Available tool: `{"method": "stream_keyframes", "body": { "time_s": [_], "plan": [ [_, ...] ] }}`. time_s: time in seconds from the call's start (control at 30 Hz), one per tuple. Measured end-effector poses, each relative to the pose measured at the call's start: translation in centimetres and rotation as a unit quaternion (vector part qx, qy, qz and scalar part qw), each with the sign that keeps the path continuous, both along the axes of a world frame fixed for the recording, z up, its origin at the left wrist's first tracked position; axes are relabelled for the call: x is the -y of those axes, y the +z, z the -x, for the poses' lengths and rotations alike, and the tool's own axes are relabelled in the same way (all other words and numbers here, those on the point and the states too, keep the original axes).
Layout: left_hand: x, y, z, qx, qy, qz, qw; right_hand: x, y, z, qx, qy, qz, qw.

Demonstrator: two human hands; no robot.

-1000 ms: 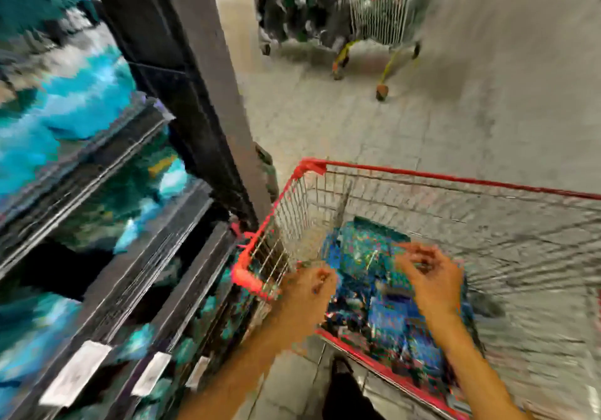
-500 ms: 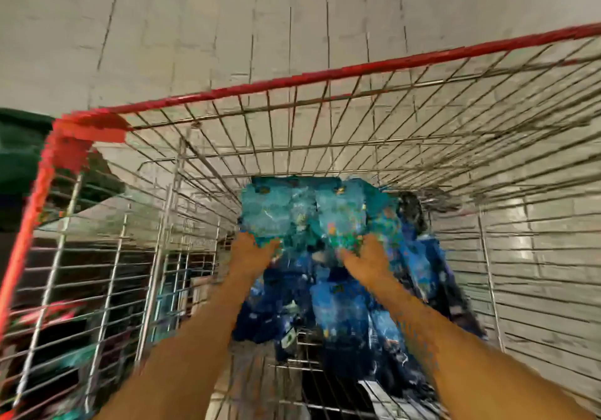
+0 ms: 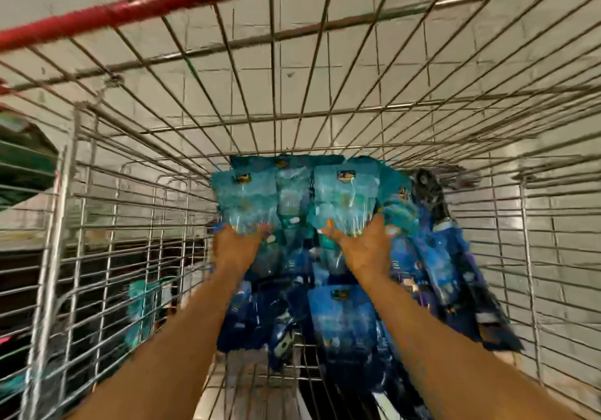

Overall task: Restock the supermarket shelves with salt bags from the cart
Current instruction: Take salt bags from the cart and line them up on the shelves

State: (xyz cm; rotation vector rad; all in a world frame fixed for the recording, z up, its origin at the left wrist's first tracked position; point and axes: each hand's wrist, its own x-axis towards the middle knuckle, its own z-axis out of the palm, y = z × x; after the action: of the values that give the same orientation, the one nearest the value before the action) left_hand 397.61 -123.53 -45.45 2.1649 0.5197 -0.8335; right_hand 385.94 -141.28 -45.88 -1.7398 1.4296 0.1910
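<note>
- Head view is looking down into a wire cart (image 3: 273,101) with a red rim (image 3: 136,8) crossing the upper left of the frame.
- Left hand (image 3: 235,247) is gripping the lower edge of a teal salt bag (image 3: 244,198) at centre frame.
- Right hand (image 3: 364,247) is gripping a second teal salt bag (image 3: 344,198) just beside the first.
- Darker blue bags (image 3: 341,322) are lying heaped below, in the cart's lower centre.

Both hands (image 3: 300,245) on carted salt bags (image 3: 292,198)
</note>
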Motion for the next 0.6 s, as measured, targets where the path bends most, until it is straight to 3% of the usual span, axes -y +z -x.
{"method": "stream_keyframes", "body": {
  "time_s": [0.07, 0.27, 0.43, 0.6],
  "plan": [
    [0.1, 0.8, 0.3, -0.001, 0.016, 0.008, 1.000, -0.4, 0.6, 0.5, 0.019, -0.018, -0.026, 0.999],
    [-0.5, 6.8, 2.5, -0.048, 0.034, 0.063, 0.996, 0.3, 5.2, 3.8, 0.093, -0.059, -0.235, 0.966],
    [-0.2, 15.9, 4.6, -0.083, 0.035, 0.105, 0.990, 0.6, 14.2, 5.6, 0.125, -0.023, -0.257, 0.958],
    [-2.7, 26.7, 7.7, 0.000, 0.062, 0.192, 0.979, -1.2, 23.4, 7.2, 0.168, 0.010, -0.237, 0.957]
  ]
}}
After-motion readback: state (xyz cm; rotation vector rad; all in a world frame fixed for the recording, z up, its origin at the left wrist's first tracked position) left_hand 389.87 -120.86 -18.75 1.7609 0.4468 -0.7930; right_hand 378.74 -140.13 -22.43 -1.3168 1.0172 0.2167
